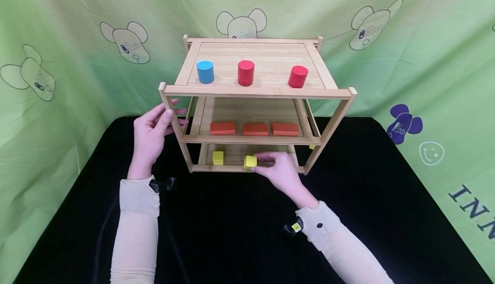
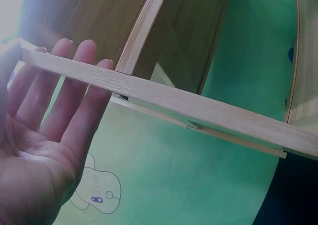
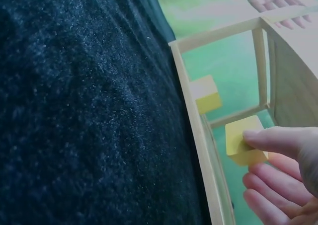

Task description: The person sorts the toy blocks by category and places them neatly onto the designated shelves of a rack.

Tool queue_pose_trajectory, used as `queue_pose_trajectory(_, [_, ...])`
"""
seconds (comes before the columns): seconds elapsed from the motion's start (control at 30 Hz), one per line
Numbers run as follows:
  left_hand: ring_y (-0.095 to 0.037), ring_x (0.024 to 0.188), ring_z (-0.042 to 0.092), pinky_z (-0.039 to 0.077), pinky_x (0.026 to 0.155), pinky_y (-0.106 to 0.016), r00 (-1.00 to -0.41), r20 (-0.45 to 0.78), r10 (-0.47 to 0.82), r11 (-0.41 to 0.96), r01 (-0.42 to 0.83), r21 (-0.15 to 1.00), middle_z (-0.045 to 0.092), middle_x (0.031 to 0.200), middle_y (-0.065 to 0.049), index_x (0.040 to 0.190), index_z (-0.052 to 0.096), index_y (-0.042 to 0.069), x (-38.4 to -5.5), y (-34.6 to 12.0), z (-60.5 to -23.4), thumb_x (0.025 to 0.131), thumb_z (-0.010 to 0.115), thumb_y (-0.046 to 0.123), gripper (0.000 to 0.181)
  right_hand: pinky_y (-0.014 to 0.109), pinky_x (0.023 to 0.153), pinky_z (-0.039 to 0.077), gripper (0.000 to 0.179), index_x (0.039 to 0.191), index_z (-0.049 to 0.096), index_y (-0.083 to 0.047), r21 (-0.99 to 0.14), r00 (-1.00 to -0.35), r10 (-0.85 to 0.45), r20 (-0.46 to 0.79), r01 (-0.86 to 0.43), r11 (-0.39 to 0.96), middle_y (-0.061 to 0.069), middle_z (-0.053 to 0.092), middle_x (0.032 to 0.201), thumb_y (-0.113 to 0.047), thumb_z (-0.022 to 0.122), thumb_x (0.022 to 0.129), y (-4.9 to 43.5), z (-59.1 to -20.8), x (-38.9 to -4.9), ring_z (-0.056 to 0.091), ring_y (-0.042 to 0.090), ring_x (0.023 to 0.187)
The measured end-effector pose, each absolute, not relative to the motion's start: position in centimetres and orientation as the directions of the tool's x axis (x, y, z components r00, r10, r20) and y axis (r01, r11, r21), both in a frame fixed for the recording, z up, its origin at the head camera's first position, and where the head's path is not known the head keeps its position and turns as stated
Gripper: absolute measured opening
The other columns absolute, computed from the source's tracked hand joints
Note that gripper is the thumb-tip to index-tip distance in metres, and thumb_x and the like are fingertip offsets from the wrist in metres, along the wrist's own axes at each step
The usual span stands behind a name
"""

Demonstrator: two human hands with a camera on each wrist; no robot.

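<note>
A three-tier wooden shelf (image 1: 251, 91) stands on the black cloth. My right hand (image 1: 280, 173) pinches a yellow cube (image 1: 249, 162) between thumb and fingers at the front of the bottom tier. In the right wrist view the thumb lies on one face of this cube (image 3: 246, 140), with fingertips at its underside. Another yellow cube (image 1: 218, 157) sits to its left on the same tier. On the left, my left hand (image 1: 150, 131) grips the shelf's front post (image 1: 172, 114). Its fingers pass behind that post in the left wrist view (image 2: 74, 103).
Three red blocks (image 1: 255, 129) lie in a row on the middle tier. A blue cylinder (image 1: 205, 72) and two red cylinders (image 1: 245, 73) stand on top. Some yellow (image 1: 311, 147) shows behind the right front post. A green patterned curtain (image 1: 77, 82) hangs behind the black cloth (image 1: 232, 232).
</note>
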State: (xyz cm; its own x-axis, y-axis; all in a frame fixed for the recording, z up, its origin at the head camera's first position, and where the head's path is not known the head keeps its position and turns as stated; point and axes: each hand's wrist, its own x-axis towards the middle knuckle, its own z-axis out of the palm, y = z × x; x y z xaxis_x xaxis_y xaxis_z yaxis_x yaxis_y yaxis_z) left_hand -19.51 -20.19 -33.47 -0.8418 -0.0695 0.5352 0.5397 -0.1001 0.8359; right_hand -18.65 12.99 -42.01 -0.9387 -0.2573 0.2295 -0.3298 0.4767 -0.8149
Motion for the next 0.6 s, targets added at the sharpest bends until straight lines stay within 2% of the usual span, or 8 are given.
queue_pose_trajectory(0.13, [-0.031, 0.084, 0.075, 0.062, 0.078, -0.04, -0.841, 0.536, -0.073, -0.097, 0.541, 0.836, 0.074, 0.104, -0.019, 0.128, 0.068, -0.003, -19.5, -20.1, -33.4, 0.104, 0.059, 0.012, 0.029, 0.037, 0.08, 0.061, 0.032, 0.108, 0.078, -0.003, -0.804, -0.941, -0.246, 0.233, -0.329, 0.495, 0.008, 0.076, 0.101, -0.01, 0.089, 0.079, 12.6, -42.2, -19.0, 0.074, 0.023, 0.091])
queue_pose_trajectory(0.3, [-0.03, 0.084, 0.075, 0.061, 0.079, -0.04, -0.845, 0.53, -0.074, -0.098, 0.535, 0.839, 0.073, 0.105, -0.023, 0.128, 0.067, -0.005, -19.4, -20.1, -33.4, 0.104, 0.06, 0.012, 0.031, 0.037, 0.077, 0.061, 0.031, 0.109, 0.078, -0.004, -0.801, -0.945, -0.233, 0.231, -0.321, 0.506, 0.008, 0.076, 0.101, -0.009, 0.088, 0.079, 12.2, -42.3, -19.3, 0.074, 0.023, 0.09])
queue_pose_trajectory(0.47, [-0.029, 0.085, 0.075, 0.061, 0.08, -0.036, -0.849, 0.525, -0.068, -0.114, 0.529, 0.841, 0.074, 0.105, -0.017, 0.128, 0.068, -0.003, -19.4, -20.2, -33.5, 0.104, 0.061, 0.013, 0.03, 0.038, 0.076, 0.061, 0.031, 0.11, 0.078, -0.004, -0.788, -0.946, -0.224, 0.235, -0.32, 0.525, 0.008, 0.076, 0.101, -0.01, 0.087, 0.08, 12.0, -42.4, -19.5, 0.073, 0.022, 0.089])
queue_pose_trajectory(0.6, [-0.029, 0.085, 0.075, 0.061, 0.079, -0.037, -0.846, 0.53, -0.065, -0.118, 0.534, 0.837, 0.074, 0.105, -0.02, 0.127, 0.07, -0.001, -19.5, -20.3, -33.5, 0.104, 0.061, 0.014, 0.028, 0.04, 0.076, 0.061, 0.032, 0.111, 0.078, -0.005, -0.772, -0.945, -0.223, 0.239, -0.324, 0.546, 0.007, 0.076, 0.102, -0.012, 0.087, 0.082, 11.8, -42.3, -19.6, 0.073, 0.022, 0.091])
